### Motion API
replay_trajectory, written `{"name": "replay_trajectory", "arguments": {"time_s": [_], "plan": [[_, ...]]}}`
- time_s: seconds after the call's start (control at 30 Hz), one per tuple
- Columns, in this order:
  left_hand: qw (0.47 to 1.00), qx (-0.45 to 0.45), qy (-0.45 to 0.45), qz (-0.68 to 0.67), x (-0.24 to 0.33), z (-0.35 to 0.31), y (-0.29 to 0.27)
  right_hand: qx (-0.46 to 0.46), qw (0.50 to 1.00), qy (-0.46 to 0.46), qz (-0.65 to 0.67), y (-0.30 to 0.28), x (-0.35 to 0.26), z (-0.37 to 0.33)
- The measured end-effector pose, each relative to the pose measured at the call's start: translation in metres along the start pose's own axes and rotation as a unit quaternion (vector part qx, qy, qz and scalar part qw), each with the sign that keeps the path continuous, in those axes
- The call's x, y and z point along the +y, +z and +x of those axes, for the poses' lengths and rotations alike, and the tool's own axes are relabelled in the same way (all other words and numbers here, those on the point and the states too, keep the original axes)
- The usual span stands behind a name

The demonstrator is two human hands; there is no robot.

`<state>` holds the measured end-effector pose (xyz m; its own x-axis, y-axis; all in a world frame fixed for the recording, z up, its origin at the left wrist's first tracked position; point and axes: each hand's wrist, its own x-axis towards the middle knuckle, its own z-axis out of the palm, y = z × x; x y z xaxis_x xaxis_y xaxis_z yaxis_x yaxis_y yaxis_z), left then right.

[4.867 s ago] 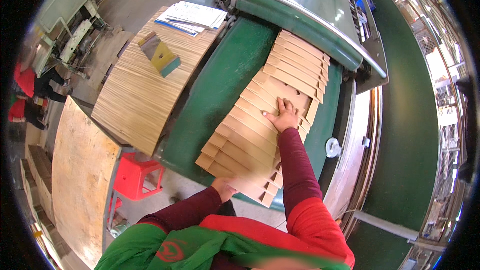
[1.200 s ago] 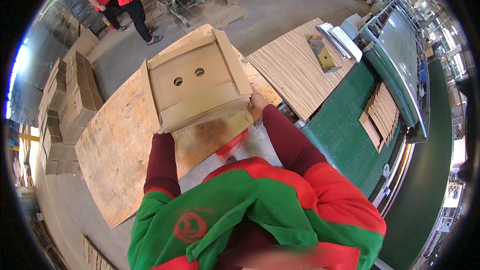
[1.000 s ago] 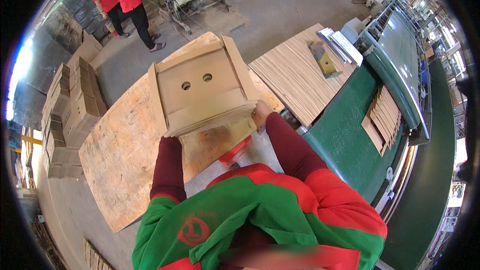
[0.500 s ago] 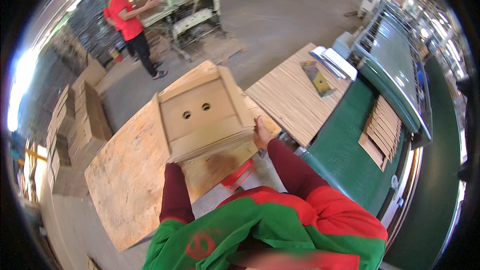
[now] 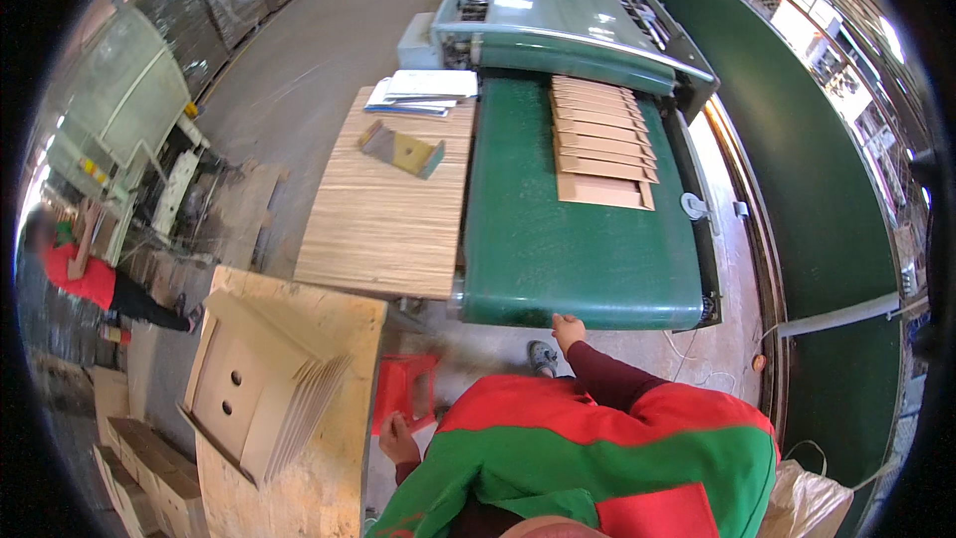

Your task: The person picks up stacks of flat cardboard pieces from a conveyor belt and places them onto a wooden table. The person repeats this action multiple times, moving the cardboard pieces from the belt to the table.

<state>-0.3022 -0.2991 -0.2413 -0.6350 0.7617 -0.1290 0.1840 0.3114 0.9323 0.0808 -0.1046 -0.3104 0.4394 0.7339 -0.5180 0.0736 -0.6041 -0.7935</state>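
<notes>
My left hand [image 5: 398,441] hangs low beside the wooden table, near a red plastic stool [image 5: 406,391]. It holds nothing, its fingers loosely apart. In front of me, at the near end of a green conveyor belt [image 5: 518,259], my right hand [image 5: 570,332] is closed with nothing visible in it. A stack of folded cardboard trays [image 5: 261,379], the top one with two round holes, stands on the wooden table [image 5: 334,483] at my left. Further up the belt lies an overlapping row of flat brown cardboard pieces [image 5: 603,144].
Beside the belt, a stack of cardboard sheets [image 5: 383,224] carries papers [image 5: 423,88] and a metal bracket [image 5: 401,149]. A large machine [image 5: 568,0] stands behind the belt. At far left is a person in a red shirt [image 5: 85,279]; cardboard boxes [image 5: 149,468] sit below.
Both hands have let go of the cardboard tray stack, which stays on the wooden table. I have turned right, toward the belt, and my right hand has moved to its near end.
</notes>
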Motion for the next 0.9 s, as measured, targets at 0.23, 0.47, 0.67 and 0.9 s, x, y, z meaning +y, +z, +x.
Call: {"name": "replay_trajectory", "arguments": {"time_s": [0.23, 0.47, 0.67, 0.9], "plan": [[0.916, -0.022, -0.024, 0.399, 0.060, 0.131, 0.126, 0.033, 0.990, -0.122, -0.063, -0.053, -0.029, 0.053], [0.779, -0.068, -0.168, 0.600, 0.054, 0.184, 0.165, 0.072, 0.942, -0.246, -0.215, -0.114, -0.126, 0.109], [0.787, -0.138, -0.201, 0.567, 0.049, 0.194, 0.132, 0.128, 0.825, -0.318, -0.449, -0.115, -0.207, 0.200], [0.758, -0.156, -0.224, 0.593, 0.049, 0.203, 0.125, -0.033, 0.807, -0.237, -0.540, -0.122, -0.229, 0.249]]}}
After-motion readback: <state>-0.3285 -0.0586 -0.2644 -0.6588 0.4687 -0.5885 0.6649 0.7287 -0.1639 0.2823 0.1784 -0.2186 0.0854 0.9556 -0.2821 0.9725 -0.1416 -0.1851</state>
